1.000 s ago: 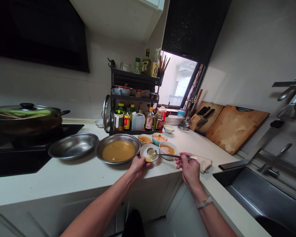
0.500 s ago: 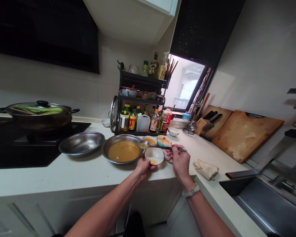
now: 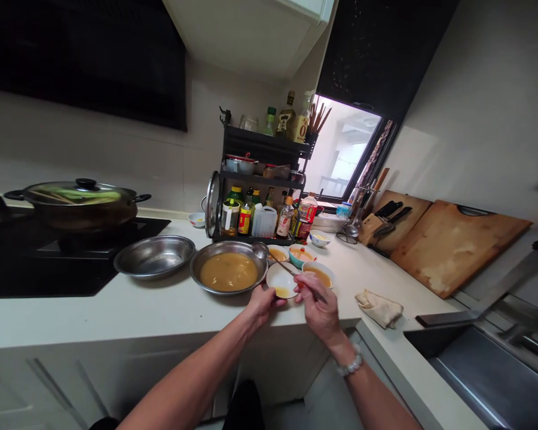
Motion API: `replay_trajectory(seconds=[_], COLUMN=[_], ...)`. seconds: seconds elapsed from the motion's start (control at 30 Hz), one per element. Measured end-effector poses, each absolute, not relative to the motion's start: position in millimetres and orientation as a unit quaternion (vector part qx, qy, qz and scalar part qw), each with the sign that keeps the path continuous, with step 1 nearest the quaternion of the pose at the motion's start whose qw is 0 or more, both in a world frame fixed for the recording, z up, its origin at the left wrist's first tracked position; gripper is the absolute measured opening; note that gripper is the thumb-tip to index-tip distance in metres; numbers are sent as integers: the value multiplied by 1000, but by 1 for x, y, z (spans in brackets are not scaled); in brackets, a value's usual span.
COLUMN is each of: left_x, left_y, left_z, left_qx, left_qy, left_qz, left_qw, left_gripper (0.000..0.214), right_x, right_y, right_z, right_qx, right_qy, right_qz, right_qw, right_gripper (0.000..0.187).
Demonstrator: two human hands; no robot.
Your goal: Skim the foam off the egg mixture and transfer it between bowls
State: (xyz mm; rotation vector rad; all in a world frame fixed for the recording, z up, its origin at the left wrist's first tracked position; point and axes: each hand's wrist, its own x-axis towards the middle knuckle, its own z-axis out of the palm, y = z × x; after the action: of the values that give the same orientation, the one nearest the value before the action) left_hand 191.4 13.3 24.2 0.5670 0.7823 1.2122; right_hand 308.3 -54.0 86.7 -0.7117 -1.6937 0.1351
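My left hand (image 3: 263, 303) grips the near rim of a small white bowl (image 3: 281, 276) with a little yellowish liquid in its bottom. In my right hand (image 3: 319, 306) is the handle of a ladle (image 3: 260, 251), its head over the right rim of a metal basin (image 3: 197, 285) of cloudy yellow-brown liquid. What the ladle's head holds cannot be made out. Close behind the white bowl stand a bowl of orange liquid (image 3: 278, 254) and a teal bowl (image 3: 296, 263). Another filled bowl (image 3: 319, 275) is partly behind my right hand.
An unfilled metal basin (image 3: 155, 258) stands left, beside a lidded pot (image 3: 85, 206) on the stove. Behind the bowls is a black rack (image 3: 260, 179) of bottles. To the right are a folded cloth (image 3: 379, 308), a knife block (image 3: 373, 229), cutting boards (image 3: 457, 248) and the sink (image 3: 497, 376).
My right hand has come lower and nearer, and the ladle now slants from the basin's rim instead of lying level over the white bowl. My left hand keeps the bowl. The view has shifted slightly.
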Motion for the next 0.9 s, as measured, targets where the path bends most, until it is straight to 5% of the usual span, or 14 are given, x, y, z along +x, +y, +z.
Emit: replay_trajectory(seconds=[0.17, 0.5, 0.9], left_x=[188, 193, 197], left_y=[17, 16, 14], left_z=[20, 25, 32], left_qx=[263, 290, 267], left_qy=[356, 386, 401], left_qz=[545, 529, 530], left_qw=[712, 698, 698], left_gripper=[59, 81, 68], right_x=[349, 387, 373], right_y=[-81, -94, -67], right_z=[91, 62, 54], right_qx=[-362, -398, -472], right_qy=[-666, -723, -374], right_qz=[44, 110, 291], right_qw=[651, 553, 743], right_gripper=[18, 17, 36])
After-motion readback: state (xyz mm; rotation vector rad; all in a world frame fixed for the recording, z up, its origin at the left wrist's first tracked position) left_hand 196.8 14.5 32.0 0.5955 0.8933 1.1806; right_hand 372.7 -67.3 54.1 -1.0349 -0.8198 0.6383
